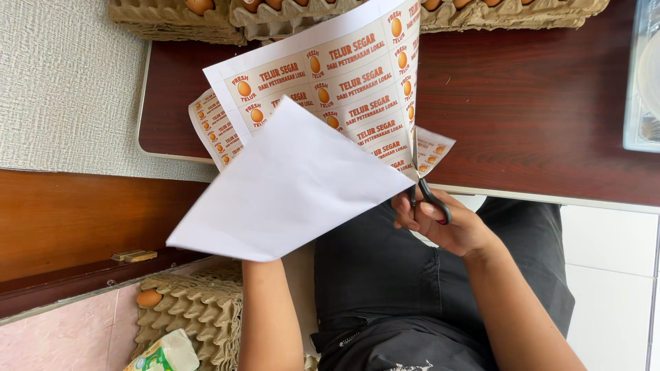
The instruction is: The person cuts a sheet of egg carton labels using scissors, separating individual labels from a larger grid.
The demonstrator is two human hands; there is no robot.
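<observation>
While scissors (427, 196) cut, a label sheet (323, 89) hung over the bench (536, 103).
Right hand (447, 223) fingers gripped the scissors; the left hand was hidden behind the sheet.

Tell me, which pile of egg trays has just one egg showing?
The egg tray stack on the floor by the person's left arm: a single egg sits at its edge. The egg trays on the table top show several eggs.

Head camera, looking steeply down, close over lap; frame seemingly rotated.
</observation>
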